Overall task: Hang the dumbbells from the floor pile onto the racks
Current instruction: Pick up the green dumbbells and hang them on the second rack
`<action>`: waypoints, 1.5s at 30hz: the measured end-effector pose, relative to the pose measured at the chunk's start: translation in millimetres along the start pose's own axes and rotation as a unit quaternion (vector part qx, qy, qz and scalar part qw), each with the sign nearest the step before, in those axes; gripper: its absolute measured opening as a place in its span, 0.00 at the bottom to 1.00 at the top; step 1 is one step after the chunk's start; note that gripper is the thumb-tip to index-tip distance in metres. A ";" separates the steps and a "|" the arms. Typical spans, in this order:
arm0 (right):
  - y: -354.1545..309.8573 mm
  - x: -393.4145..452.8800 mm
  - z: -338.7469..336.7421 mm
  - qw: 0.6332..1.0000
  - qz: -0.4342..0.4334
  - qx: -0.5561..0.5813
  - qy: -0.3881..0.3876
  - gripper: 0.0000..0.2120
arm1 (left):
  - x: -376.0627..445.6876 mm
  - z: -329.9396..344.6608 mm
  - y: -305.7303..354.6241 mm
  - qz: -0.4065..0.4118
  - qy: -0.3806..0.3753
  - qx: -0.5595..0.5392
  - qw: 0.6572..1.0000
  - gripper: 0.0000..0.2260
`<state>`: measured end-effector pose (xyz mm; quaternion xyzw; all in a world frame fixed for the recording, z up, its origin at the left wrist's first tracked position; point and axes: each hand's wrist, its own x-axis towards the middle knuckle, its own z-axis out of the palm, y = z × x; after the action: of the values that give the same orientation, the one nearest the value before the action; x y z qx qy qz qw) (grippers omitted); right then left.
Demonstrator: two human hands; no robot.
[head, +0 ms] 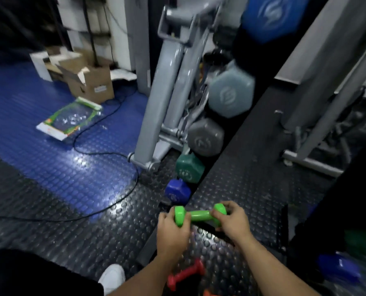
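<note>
A: Where is the green dumbbell (200,215) right now?

B: Held level between your two hands, just short of the foot of the grey rack (156,103), above the dark studded floor (92,242). Your left hand (173,229) curls its fingers round the left head; your right hand (233,223) curls round the right head and the end of the handle. Both grips look closed on it, though the frame is blurred.

A: What does the step call for?

B: You carry it to a free slot. On the rack the heads run down in order: blue-grey (231,92), grey (205,138), dark green (189,168), blue (177,192). The lowest spot, nearest you below the blue one, looks like the place, but I cannot tell if a cradle is free there.

A: Advice?

B: Keep the bar level and square to the rack. Hold by the heads so the handle drops in clear. Mind your fingers against the blue one.

A: What remains?

B: A red dumbbell (185,276) lies on the floor nearer you than the rack, under your wrists. Also watch the black cable (105,153) left of the rack.
</note>
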<state>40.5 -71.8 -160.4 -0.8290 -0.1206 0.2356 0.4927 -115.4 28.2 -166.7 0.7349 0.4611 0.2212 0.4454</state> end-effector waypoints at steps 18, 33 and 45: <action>-284.6 -165.2 -78.2 0.963 -0.257 0.074 0.034 0.15 | -25.8 -212.5 198.6 0.290 0.246 -0.067 0.923 0.12; -462.9 -191.2 -155.4 0.883 -0.383 0.253 0.099 0.19 | 32.2 -302.3 443.3 0.461 0.241 -0.139 0.842 0.14; -535.4 -163.7 -204.5 0.819 -0.466 -0.081 0.324 0.26 | 135.7 -240.0 584.2 0.352 0.021 -0.234 0.906 0.23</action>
<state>21.2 -38.1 434.3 -0.7390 -0.3447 -0.3146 0.4858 53.4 151.1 444.5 0.7192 0.1171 0.4807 0.4878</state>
